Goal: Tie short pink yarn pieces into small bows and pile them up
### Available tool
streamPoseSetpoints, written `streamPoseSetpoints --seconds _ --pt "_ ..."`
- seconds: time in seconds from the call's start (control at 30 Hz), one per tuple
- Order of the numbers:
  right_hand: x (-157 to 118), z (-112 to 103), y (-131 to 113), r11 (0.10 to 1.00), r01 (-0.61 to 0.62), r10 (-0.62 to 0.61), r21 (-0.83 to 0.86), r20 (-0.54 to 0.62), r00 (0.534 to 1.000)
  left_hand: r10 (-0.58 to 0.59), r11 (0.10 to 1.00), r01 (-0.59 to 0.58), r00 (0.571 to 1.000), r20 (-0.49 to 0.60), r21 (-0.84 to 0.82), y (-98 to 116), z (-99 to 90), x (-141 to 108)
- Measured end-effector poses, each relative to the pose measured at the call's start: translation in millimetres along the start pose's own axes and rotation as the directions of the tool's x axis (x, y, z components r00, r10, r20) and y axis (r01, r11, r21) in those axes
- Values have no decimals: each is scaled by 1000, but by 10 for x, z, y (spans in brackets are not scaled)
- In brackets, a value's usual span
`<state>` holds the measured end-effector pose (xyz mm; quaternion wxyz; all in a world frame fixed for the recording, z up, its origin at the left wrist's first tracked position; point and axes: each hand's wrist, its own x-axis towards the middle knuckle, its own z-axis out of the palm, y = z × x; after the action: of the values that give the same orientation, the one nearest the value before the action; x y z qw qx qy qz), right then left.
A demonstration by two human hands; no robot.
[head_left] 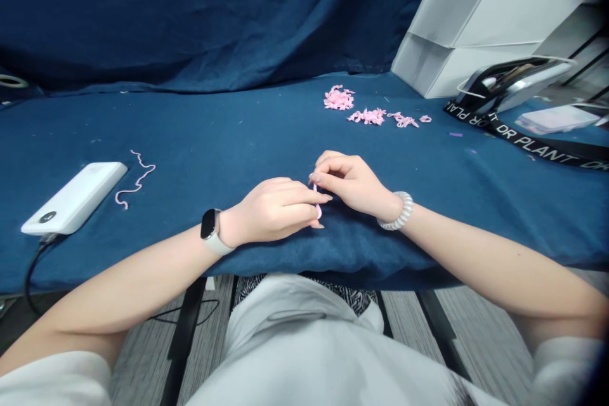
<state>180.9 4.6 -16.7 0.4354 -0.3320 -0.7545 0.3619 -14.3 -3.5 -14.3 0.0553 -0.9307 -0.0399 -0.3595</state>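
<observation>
A short loop of pink yarn [318,210] shows between my hands, near the front edge of the blue cloth. My left hand [287,209], with a watch on its wrist, has its fingers closed on the lower part of the yarn. At the yarn's upper end, the thumb and index finger of my right hand [347,181] are pinched together. Another pink strand [138,185] lies loose and wavy to the left. Small heaps of pink yarn pieces [339,98] rest farther back, right of centre.
A white power bank [76,198] with a black cable lies at the left. White boxes [476,19] stand at the back right, near a headset-like device [518,85] and a black lettered strap [537,147]. Blue cloth [214,133] covers the table.
</observation>
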Motion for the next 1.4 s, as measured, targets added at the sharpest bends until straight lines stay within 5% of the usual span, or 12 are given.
streamPoseSetpoints --seconds 0.23,0.47,0.57,0.7,0.93,1.07,1.4 --pt "14 -18 14 1000 -23 22 11 22 1000 -50 993 45 998 -48 -107 -8 28 -29" --pt "11 -29 23 993 -99 98 57 11 995 -323 930 281 933 -160 -239 4 44 -35" --pt "5 -8 19 994 -95 95 56 3 995 -505 841 431 842 -188 -329 36 48 -17" --pt "-7 20 1 990 -126 127 63 -15 992 -750 588 564 648 -131 -580 90 49 32" --pt "4 26 35 865 -296 307 405 37 951 -889 297 570 458 -3 -766 63 50 66" --pt "12 23 62 784 -386 367 486 139 920 -894 245 540 448 28 -805 46 68 47" --pt "3 48 26 852 -405 342 331 235 910 -891 210 519 451 57 -828 32 82 44"
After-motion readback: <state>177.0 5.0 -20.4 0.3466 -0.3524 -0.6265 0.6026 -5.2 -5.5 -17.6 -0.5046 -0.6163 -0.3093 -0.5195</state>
